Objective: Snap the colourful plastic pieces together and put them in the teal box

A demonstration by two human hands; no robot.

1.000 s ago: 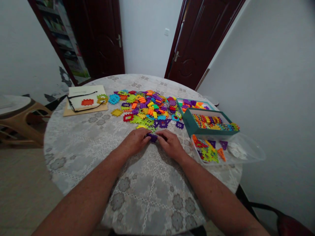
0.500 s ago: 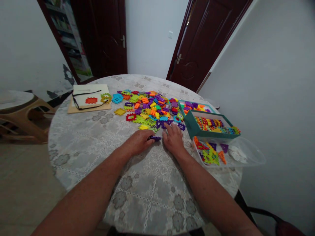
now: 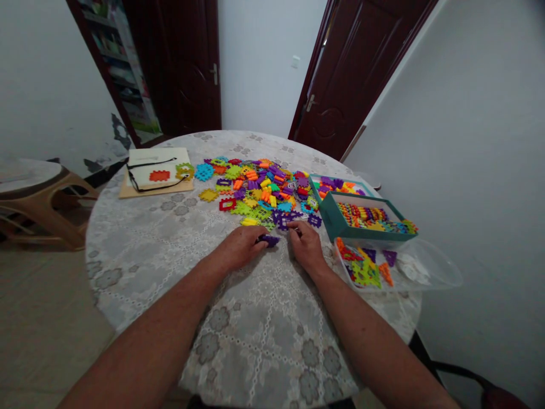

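My left hand (image 3: 243, 245) is closed around purple plastic building pieces (image 3: 271, 241), low over the tablecloth. Their far ends stick out past my fingertips, and my fingers hide the rest. To the right, my right hand (image 3: 305, 244) pinches the edge of a purple window-shaped building piece (image 3: 281, 220) at the near side of the heap. More purple frame pieces (image 3: 314, 220) lie just beyond that hand. The heap of colourful interlocking pieces (image 3: 268, 184) spreads across the middle of the table, with a yellow piece (image 3: 249, 222) near my left hand.
A green box (image 3: 353, 230) with sorted pieces stands at the right. Before it lies a clear plastic tub (image 3: 374, 288) holding triangles and other pieces. On the left, glasses (image 3: 133, 183) rest on a board (image 3: 155, 193). A flowered cloth (image 3: 255, 318) covers the round table.
My right hand's spread fingers have drawn in and closed on a purple window-shaped piece. My left hand stays in place with its purple pieces.
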